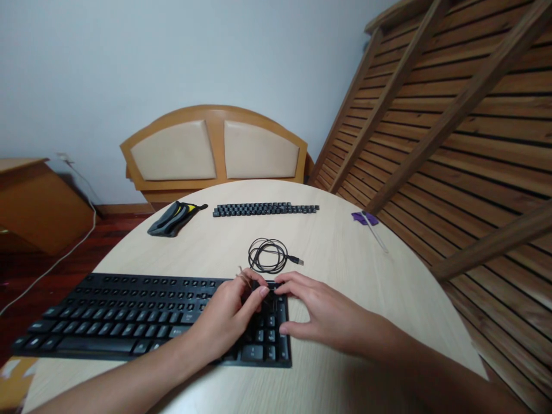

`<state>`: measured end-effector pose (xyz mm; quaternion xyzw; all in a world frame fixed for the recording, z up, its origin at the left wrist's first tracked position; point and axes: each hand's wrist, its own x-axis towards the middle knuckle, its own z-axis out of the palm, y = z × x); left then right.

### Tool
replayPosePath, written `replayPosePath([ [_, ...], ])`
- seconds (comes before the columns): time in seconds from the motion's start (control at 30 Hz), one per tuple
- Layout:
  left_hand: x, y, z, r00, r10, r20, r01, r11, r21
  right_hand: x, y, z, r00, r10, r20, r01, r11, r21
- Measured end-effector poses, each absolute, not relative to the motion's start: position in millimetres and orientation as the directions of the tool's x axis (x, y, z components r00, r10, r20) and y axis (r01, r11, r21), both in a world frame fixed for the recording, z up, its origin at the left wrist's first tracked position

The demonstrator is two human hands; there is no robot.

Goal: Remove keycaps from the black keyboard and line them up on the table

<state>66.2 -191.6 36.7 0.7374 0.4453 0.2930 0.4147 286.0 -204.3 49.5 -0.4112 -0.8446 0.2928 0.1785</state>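
A black keyboard [95, 344] lies on the round table, with its upper rows stripped of keycaps and its lower rows still capped. My left hand [230, 305] is over the number pad, thumb and forefinger pinched together. A thin, light-brown wire-like piece [244, 277] sticks up from its fingers; the rest of it is hidden. My right hand [313, 307] rests at the keyboard's right end, fingers apart, fingertips near the top of the number pad and thumb by the right edge. Just behind the hands lies the keyboard's coiled black USB cable [268, 256].
Rows of removed keycaps [259, 209] are lined up at the far side of the table [345, 276]. A grey, black and yellow pouch-like item [172, 219] lies far left. A purple cloth [364, 218] and a thin stick-like brush [376, 233] lie far right, near wooden slats [474, 132].
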Motion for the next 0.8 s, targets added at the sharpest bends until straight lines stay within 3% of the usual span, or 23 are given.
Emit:
replayPosePath([
  [0.37, 64, -190, 28, 0.499, 0.861, 0.098, 0.403, -0.33, 0.854, 285, -205, 45, -0.597, 0.796, 0.1, 0.638, 0.547, -0.542],
  [0.57, 64, -190, 28, 0.486, 0.872, 0.056, 0.41, -0.284, 0.867, 281, -207, 43, -0.586, 0.802, 0.117, 0.664, 0.558, -0.498],
  [0.8, 68, -189, 32, 0.45, 0.886, 0.11, 0.6, -0.391, 0.698, 280, -210, 43, -0.59, 0.797, 0.132, 0.672, 0.575, -0.467],
])
